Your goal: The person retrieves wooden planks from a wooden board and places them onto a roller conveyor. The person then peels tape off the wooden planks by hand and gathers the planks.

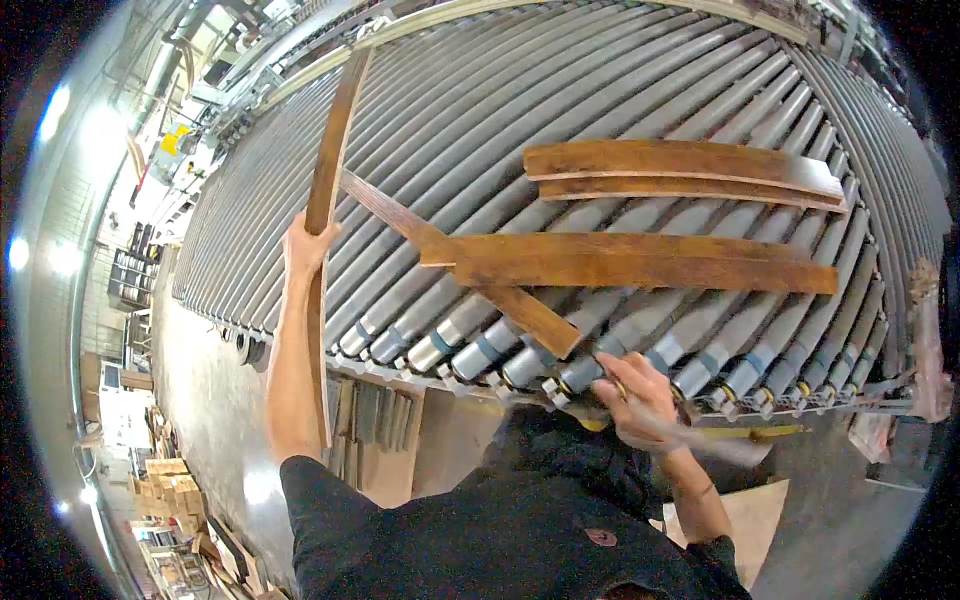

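My left hand is wrapped round a long brown wooden board, which runs lengthwise from the far rail down past my forearm. My right hand is closed at the near edge of the rollers, on a blurred long tool that I cannot make out. Just beyond it lies the end of a diagonal brown board. Across that board rests a wider brown board. Farther back, two more brown boards lie side by side on the rollers.
The roller conveyor fills the middle, with a rail along its far side. Below its near edge, several boards stand at the left and a pale panel lies at the right. Cardboard boxes are on the floor at the far left.
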Available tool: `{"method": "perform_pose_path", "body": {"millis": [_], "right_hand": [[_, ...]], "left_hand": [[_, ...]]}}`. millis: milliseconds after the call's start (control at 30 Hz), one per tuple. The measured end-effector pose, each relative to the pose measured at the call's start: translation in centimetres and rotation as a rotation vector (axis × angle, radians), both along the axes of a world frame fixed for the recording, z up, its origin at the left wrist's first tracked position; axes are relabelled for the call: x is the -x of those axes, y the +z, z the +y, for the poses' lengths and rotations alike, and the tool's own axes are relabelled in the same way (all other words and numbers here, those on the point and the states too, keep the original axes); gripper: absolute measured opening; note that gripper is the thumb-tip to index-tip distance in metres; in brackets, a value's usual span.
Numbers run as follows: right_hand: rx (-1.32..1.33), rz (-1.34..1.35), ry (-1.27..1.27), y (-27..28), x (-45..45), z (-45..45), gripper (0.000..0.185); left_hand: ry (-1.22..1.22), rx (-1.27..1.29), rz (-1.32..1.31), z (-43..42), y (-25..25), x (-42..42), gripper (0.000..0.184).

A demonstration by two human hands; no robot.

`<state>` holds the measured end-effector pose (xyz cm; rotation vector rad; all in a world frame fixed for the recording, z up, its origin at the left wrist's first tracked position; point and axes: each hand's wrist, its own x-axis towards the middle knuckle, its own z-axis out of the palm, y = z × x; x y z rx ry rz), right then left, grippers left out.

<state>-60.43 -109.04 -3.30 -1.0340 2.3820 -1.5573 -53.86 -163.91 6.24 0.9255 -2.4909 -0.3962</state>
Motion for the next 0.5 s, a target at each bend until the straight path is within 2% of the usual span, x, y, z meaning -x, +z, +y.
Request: {"method": "perform_pose_path", "body": {"millis": [33, 100, 133, 300, 367, 433, 467, 500], "right_hand": [[-0.087, 0.162, 0.061, 0.3, 0.2, -1.9, 0.057], [-0.283, 0.276, 0.035, -2.3, 0.2, -6.2, 0.075], [-0.438, 0.233, 0.040, -2.3, 0.1, -7.8, 0.082], [-0.530, 0.260, -0.049, -1.9, 0.0, -11.0, 0.064], [-0.575, 0.197, -0.102, -0.7, -0.5, -12.0, 0.057], [-0.709, 0.111, -0.047, 0.0, -0.7, -12.7, 0.055], [-0.664, 0.129, 0.015, 0.6, -1.2, -13.1, 0.056], [-0.616, 0.145, 0.084, 1.4, -1.8, -13.5, 0.057]], "left_hand": [[0.038, -0.025, -0.024, -1.1, -0.3, -0.6, 0.052], [0.069, -0.004, -0.059, -4.6, -1.4, -1.6, 0.052], [0.108, -0.012, -0.073, -6.7, -2.6, -1.9, 0.053], [0.259, -0.041, -0.155, -14.8, -7.4, -2.9, 0.053], [0.310, -0.093, -0.177, -19.8, -11.7, -3.1, 0.057], [0.334, -0.081, -0.186, -21.2, -13.8, -2.9, 0.058], [0.322, -0.071, -0.192, -20.8, -13.9, -3.0, 0.058], [0.272, -0.180, -0.331, -21.1, -13.3, -2.8, 0.066]]}}
